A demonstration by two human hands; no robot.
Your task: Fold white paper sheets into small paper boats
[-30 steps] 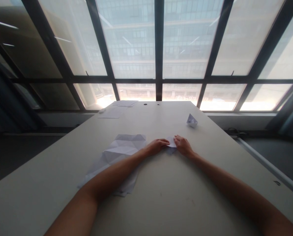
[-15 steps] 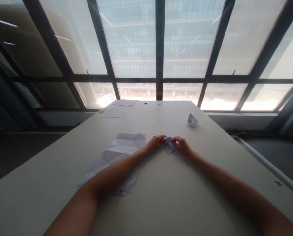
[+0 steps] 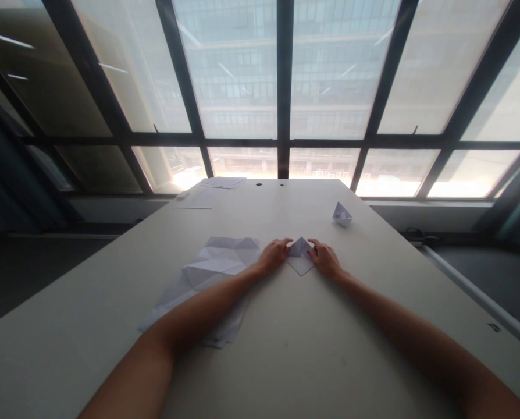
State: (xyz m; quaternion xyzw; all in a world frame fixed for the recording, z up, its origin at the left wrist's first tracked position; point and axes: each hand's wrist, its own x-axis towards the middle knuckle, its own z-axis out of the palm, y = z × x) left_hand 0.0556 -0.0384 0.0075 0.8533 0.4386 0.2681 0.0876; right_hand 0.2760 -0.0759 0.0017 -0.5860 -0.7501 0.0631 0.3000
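A small folded paper diamond [image 3: 301, 265] lies on the white table between my two hands, its upper half darker and creased down the middle. My left hand [image 3: 275, 255] grips its left corner with thumb and fingers. At the right corner, my right hand [image 3: 325, 257] holds the same paper between thumb and fingers. Beyond my right hand stands a folded paper boat [image 3: 342, 215]. Creased paper sheets [image 3: 218, 259] lie partly under my left forearm.
The white table [image 3: 312, 343] reaches toward the windows. Flat paper sheets [image 3: 196, 200] and more paper [image 3: 224, 182] lie at its far left, near a small white item [image 3: 182, 195]. A pale rail [image 3: 478, 294] runs beyond the right edge.
The folded paper now shows a wider, flatter diamond with its upper part raised in a peak. My hands have shifted slightly outward to its side corners.
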